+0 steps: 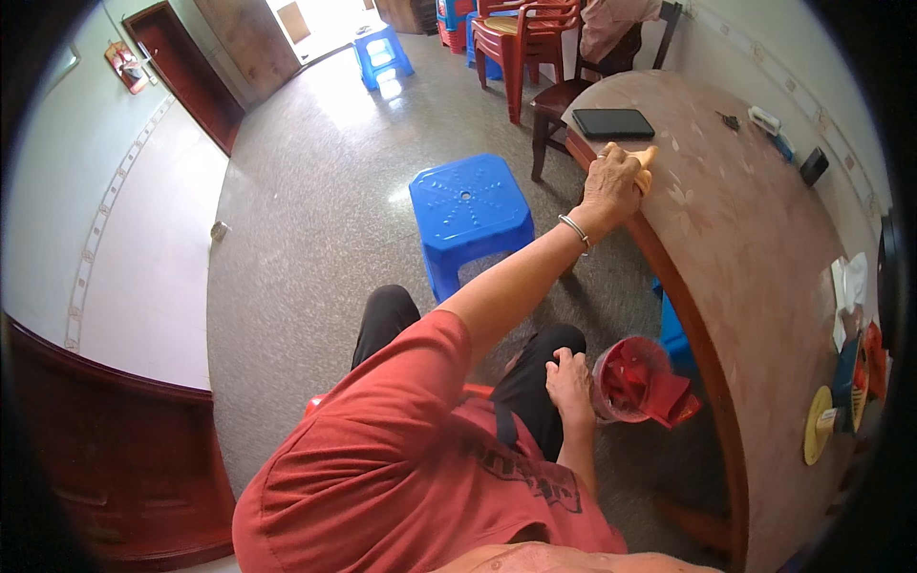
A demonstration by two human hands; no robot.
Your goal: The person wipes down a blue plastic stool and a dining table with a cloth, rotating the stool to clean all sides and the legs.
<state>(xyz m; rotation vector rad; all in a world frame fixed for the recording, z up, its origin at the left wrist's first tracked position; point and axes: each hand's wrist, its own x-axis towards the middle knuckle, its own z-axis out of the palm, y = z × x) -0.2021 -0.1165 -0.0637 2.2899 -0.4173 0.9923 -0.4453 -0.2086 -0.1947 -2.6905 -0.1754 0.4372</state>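
My left hand (612, 183), with a silver bangle at the wrist, reaches across to the near-left edge of the round-edged table (723, 265). It is closed on a bunched yellow cloth (643, 168) pressed to the tabletop. Just beyond the cloth lies a dark smartphone (613, 123). My right hand (571, 379) rests by my right thigh with loosely curled fingers, and nothing shows in it. Beside it stands a clear plastic bin (609, 408) containing red paper packets (670, 397), some leaning over its rim.
A blue plastic stool (469, 197) stands ahead; another (383, 54) is farther off. A person (616, 29) sits past the table near red plastic chairs (516, 50). Keys (729, 120), a white device (764, 120), tissue (850, 279) and a yellow round object (817, 426) lie along the table's wall side.
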